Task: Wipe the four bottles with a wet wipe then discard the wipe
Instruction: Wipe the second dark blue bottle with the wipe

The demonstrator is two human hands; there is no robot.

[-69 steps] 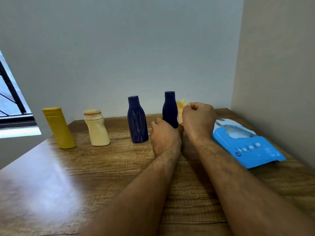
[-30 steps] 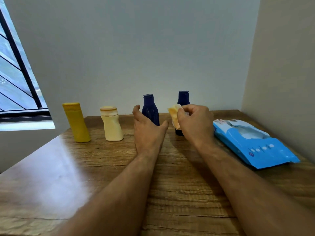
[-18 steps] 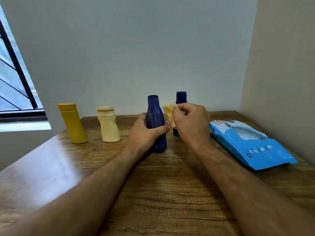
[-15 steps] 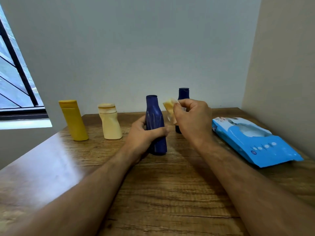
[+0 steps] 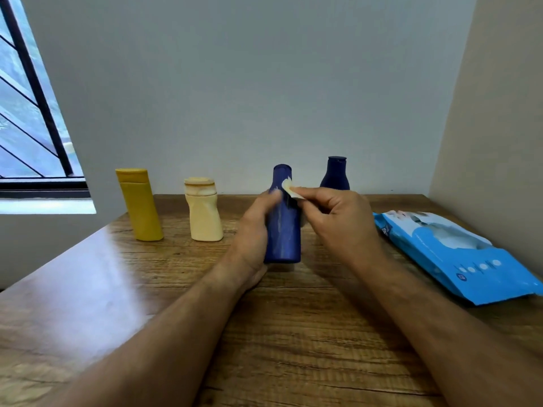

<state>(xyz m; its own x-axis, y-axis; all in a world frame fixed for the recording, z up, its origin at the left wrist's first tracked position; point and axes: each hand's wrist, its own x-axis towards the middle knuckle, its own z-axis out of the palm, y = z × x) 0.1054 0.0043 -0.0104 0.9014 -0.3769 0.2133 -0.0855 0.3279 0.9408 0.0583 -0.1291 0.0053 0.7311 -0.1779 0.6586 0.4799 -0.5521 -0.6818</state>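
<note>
Bottles: 4 on the wooden worktop (image 5: 293,333), roughly in a row near the back wall. From left: yellow bottle (image 5: 141,205), upright with a slight lean; cream bottle (image 5: 203,211) just beside it, apart; near blue bottle (image 5: 283,218), pulled forward of the row; far blue bottle (image 5: 335,174), upright at the back, lower part hidden behind the right hand.

Left hand (image 5: 252,233): grip closed around the near blue bottle from its left side, thumb up along the neck area, fingers wrapped behind and out of sight. Bottle upright; cannot tell whether its base touches the worktop or sits just above it.

Right hand (image 5: 335,218): grip narrow, thumb and forefinger pinching the wet wipe (image 5: 289,188), a small pale yellowish wad. Wipe pressed against the upper right shoulder of the near blue bottle, just under the cap. Pale streaks visible on the bottle's front.

Blue wipes pack (image 5: 458,257): lying flat at the right side of the worktop, near the side wall, well apart from the bottles. Top flap area looks open; detail blurred.

Window (image 5: 26,127) with dark bars at far left. Both forearms bare.
</note>
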